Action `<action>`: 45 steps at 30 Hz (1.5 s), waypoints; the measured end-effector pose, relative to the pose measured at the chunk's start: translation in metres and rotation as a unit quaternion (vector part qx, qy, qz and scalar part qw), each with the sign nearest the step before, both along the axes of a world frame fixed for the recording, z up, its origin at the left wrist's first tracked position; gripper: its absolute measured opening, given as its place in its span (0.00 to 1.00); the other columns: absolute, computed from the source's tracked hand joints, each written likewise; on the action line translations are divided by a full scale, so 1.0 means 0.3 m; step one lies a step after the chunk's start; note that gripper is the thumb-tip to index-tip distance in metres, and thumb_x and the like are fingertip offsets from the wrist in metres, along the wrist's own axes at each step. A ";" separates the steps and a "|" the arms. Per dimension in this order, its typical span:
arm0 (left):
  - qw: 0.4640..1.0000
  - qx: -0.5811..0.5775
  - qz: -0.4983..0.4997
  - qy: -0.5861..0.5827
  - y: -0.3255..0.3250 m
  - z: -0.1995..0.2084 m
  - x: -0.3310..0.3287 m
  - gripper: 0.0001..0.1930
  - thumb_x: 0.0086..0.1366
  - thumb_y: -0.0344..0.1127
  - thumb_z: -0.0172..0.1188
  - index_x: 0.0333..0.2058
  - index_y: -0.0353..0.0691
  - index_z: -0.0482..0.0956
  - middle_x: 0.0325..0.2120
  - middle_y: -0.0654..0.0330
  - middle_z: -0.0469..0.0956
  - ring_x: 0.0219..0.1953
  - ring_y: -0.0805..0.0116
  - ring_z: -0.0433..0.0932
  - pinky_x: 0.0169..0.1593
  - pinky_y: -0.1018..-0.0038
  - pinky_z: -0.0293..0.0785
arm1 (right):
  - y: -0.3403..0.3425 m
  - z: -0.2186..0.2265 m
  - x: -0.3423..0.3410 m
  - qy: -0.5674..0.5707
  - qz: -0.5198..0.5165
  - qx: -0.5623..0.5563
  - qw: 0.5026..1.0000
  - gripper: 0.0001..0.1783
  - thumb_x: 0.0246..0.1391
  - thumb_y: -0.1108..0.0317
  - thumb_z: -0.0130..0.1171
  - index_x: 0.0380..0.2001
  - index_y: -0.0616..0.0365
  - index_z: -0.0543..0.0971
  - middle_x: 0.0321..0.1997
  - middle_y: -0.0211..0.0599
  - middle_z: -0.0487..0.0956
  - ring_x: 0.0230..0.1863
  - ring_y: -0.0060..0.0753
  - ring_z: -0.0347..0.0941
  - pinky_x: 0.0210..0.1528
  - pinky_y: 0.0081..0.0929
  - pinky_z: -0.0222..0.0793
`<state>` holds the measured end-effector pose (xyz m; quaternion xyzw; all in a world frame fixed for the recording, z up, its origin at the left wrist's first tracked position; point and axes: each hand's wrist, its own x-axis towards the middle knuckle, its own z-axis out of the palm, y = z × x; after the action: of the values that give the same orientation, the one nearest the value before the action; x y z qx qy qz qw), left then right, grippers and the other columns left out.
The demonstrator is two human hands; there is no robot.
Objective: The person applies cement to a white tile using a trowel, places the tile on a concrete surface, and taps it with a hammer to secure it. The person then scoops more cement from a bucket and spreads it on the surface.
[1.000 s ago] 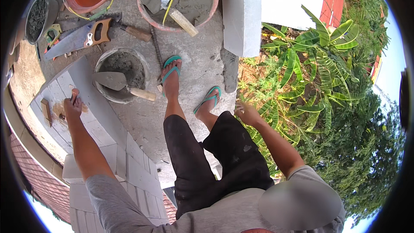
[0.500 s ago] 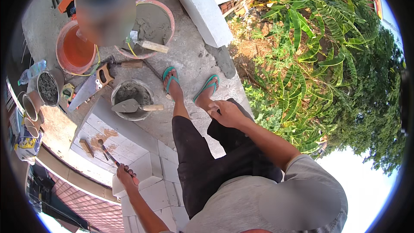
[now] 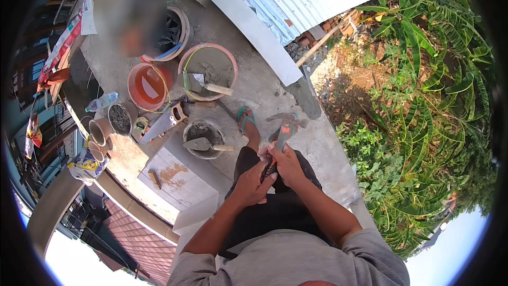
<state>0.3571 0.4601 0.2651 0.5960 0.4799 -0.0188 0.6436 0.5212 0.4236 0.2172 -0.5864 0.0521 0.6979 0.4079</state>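
A claw hammer (image 3: 286, 127) is held head-up in front of my body, its metal head over one sandaled foot. My right hand (image 3: 288, 165) is closed round the handle below the head. Lower down, my left hand (image 3: 251, 184) is closed on the handle's dark grip, and the fingers of both hands partly hide it. To the left, a pale block wall (image 3: 182, 185) carries a small wooden piece (image 3: 154, 179) and a sandy brown patch. Beyond the wall, a trowel (image 3: 199, 144) lies across a bucket of mortar (image 3: 205, 126).
A handsaw (image 3: 165, 122) lies beside the mortar bucket. Farther off stand an orange tub (image 3: 150, 86) with reddish liquid and a wide mortar tub (image 3: 234, 66) with another trowel (image 3: 197, 81). A blurred person (image 3: 132, 10) is at the far left. Leafy plants (image 3: 418, 127) border the slab's right edge.
My left hand has moved right from above the block wall with the hammer. My right hand has come off my leg and joined it on the handle. The view has shifted.
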 end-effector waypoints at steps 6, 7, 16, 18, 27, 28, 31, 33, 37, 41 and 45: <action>0.959 0.261 -0.054 0.096 0.451 -0.371 0.182 0.42 0.69 0.58 0.65 0.70 0.32 0.66 0.71 0.42 0.65 0.72 0.43 0.66 0.71 0.55 0.66 | -0.004 -0.087 0.363 -0.224 0.027 -0.086 0.970 0.13 0.75 0.57 0.56 0.44 0.56 0.74 0.28 0.29 0.75 0.23 0.19 0.72 0.24 0.24 0.68; 0.941 0.305 -0.066 0.129 0.549 -0.465 0.211 0.49 0.68 0.62 0.65 0.74 0.31 0.60 0.75 0.41 0.58 0.77 0.43 0.59 0.75 0.55 0.62 | -0.035 -0.150 0.400 -0.276 0.057 -0.096 0.955 0.13 0.75 0.58 0.55 0.45 0.57 0.73 0.27 0.28 0.73 0.21 0.18 0.70 0.22 0.22 0.67; 0.910 0.285 -0.081 0.291 1.279 -0.989 0.460 0.76 0.50 0.73 0.75 0.79 0.29 0.38 0.81 0.40 0.37 0.83 0.44 0.38 0.80 0.51 0.50 | 0.332 -0.214 0.378 -0.219 0.000 0.027 0.975 0.16 0.74 0.66 0.57 0.59 0.60 0.72 0.28 0.22 0.71 0.24 0.11 0.64 0.28 0.18 0.62; 0.898 0.295 -0.099 0.312 1.370 -1.038 0.495 0.77 0.49 0.72 0.76 0.79 0.29 0.38 0.81 0.41 0.37 0.83 0.44 0.38 0.81 0.51 0.49 | 0.403 -0.323 0.358 -0.256 0.062 0.019 0.965 0.19 0.75 0.63 0.56 0.62 0.59 0.72 0.30 0.28 0.75 0.24 0.18 0.69 0.28 0.24 0.66; 0.863 0.333 -0.172 0.339 1.568 -1.166 0.487 0.73 0.50 0.67 0.77 0.79 0.29 0.41 0.80 0.39 0.38 0.83 0.42 0.38 0.82 0.51 0.43 | 1.204 -0.660 0.370 -0.472 0.306 0.179 0.807 0.32 0.75 0.60 0.51 0.78 0.45 0.63 0.48 0.51 0.83 0.45 0.58 0.83 0.49 0.50 0.77; 0.858 0.329 -0.181 0.350 1.574 -1.175 0.488 0.71 0.52 0.66 0.76 0.79 0.29 0.43 0.80 0.38 0.38 0.83 0.41 0.38 0.82 0.50 0.43 | 1.283 -0.690 0.367 -0.487 0.329 0.185 0.788 0.31 0.75 0.60 0.51 0.78 0.44 0.63 0.49 0.51 0.84 0.46 0.59 0.83 0.49 0.51 0.77; 0.840 0.340 -0.204 0.371 1.567 -1.229 0.463 0.64 0.57 0.63 0.72 0.78 0.30 0.47 0.80 0.37 0.39 0.83 0.39 0.37 0.81 0.48 0.42 | 1.458 -0.747 0.335 -0.508 0.398 0.188 0.740 0.31 0.75 0.59 0.49 0.78 0.40 0.63 0.51 0.50 0.84 0.48 0.61 0.83 0.51 0.53 0.78; 0.818 0.390 -0.210 0.366 1.577 -1.275 0.432 0.59 0.59 0.61 0.70 0.78 0.31 0.50 0.80 0.36 0.40 0.82 0.38 0.37 0.81 0.46 0.42 | 1.557 -0.754 0.314 -0.503 0.438 0.184 0.723 0.32 0.75 0.57 0.48 0.79 0.39 0.61 0.52 0.51 0.84 0.49 0.60 0.83 0.52 0.55 0.78; 0.826 0.345 -0.236 0.379 1.581 -1.240 0.508 0.58 0.61 0.59 0.68 0.78 0.31 0.50 0.80 0.38 0.41 0.82 0.36 0.37 0.80 0.43 0.43 | 1.613 -0.813 0.332 -0.507 0.469 0.130 0.711 0.31 0.74 0.57 0.48 0.77 0.44 0.63 0.51 0.52 0.84 0.49 0.61 0.82 0.52 0.56 0.77; 0.836 0.311 -0.211 0.399 1.589 -1.281 0.483 0.66 0.57 0.62 0.72 0.78 0.28 0.43 0.80 0.40 0.39 0.82 0.39 0.37 0.79 0.40 0.45 | 1.461 -0.764 0.310 -0.448 0.313 0.161 0.822 0.29 0.74 0.60 0.52 0.74 0.49 0.65 0.45 0.50 0.83 0.38 0.50 0.83 0.44 0.47 0.77; 0.851 0.277 -0.207 0.396 1.594 -1.108 0.572 0.75 0.52 0.68 0.75 0.78 0.25 0.34 0.81 0.41 0.33 0.83 0.42 0.38 0.79 0.39 0.45 | 1.270 -0.698 0.395 -0.300 0.101 0.040 0.948 0.24 0.72 0.61 0.54 0.67 0.56 0.69 0.39 0.50 0.84 0.37 0.43 0.83 0.45 0.44 0.77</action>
<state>0.5288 0.9382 -0.0673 0.7773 0.5447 -0.2521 0.1885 0.6398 0.8047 0.0078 -0.7544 -0.1599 0.5285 0.3549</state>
